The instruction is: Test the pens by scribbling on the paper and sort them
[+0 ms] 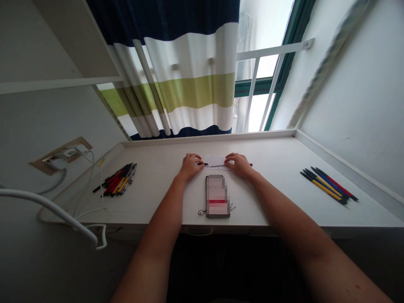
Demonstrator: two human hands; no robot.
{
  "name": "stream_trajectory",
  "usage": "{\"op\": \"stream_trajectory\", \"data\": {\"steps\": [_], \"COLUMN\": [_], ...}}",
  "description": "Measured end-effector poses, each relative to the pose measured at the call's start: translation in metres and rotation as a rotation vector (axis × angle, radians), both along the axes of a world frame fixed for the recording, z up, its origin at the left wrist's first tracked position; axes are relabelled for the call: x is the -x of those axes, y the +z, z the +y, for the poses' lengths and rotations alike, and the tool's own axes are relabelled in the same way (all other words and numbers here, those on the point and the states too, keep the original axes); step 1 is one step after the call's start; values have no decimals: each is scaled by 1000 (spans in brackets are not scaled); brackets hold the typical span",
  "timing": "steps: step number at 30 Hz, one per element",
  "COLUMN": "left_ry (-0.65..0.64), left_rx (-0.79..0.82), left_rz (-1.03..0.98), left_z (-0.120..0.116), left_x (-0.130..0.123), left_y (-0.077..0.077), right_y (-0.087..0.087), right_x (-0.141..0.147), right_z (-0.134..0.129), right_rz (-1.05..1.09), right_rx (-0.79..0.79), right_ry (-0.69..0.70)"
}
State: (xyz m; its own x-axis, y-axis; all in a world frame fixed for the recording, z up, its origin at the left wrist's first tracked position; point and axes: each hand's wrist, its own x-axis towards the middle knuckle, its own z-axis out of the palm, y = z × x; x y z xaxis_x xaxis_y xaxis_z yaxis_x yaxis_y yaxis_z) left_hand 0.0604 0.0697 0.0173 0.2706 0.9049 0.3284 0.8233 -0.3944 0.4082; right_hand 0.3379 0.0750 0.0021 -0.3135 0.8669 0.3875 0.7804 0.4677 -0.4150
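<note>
A small sheet of paper point(215, 159) covered in fine marks lies on the white desk between my hands. My left hand point(190, 166) is at its left edge, thumb and fingers pinched on a short black pen-like piece point(202, 163). Over the paper's right edge, my right hand point(237, 165) has its fingers curled together around a slim pen, whose reddish end point(251, 164) sticks out to the right. A thin dark line runs across the paper's lower part toward the right fingers; I cannot tell whether it belongs to the pen. Nearer me lies a phone point(217, 195), its screen blurred.
At the left, a heap of black, red, yellow and white pens point(118, 181) lies near white cables point(102, 185) running from a wall socket point(61, 155). Several blue, yellow and red pens point(328, 185) lie at the right. A raised rim point(208, 138) borders the desk's back.
</note>
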Motion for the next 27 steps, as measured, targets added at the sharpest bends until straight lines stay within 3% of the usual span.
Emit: {"op": "stream_trajectory", "data": {"steps": [12,21,25,27], "left_ry": [-35,-111,50,101], "left_rx": [32,12,-67,-64], "left_rz": [19,29,-48,-58], "left_z": [1,-2,0,2], "left_x": [-3,-24,-13,-5], "left_y": [-2,-5,-2,-2], "right_y": [0,0,11,16], "right_x": [7,23,-6,-26], "right_z": [-1,-2,0,-1], "right_rz": [-33,-15,55,-10], "right_rx": [21,10,-13,47], "right_ry": [30,83,-132,-221]}}
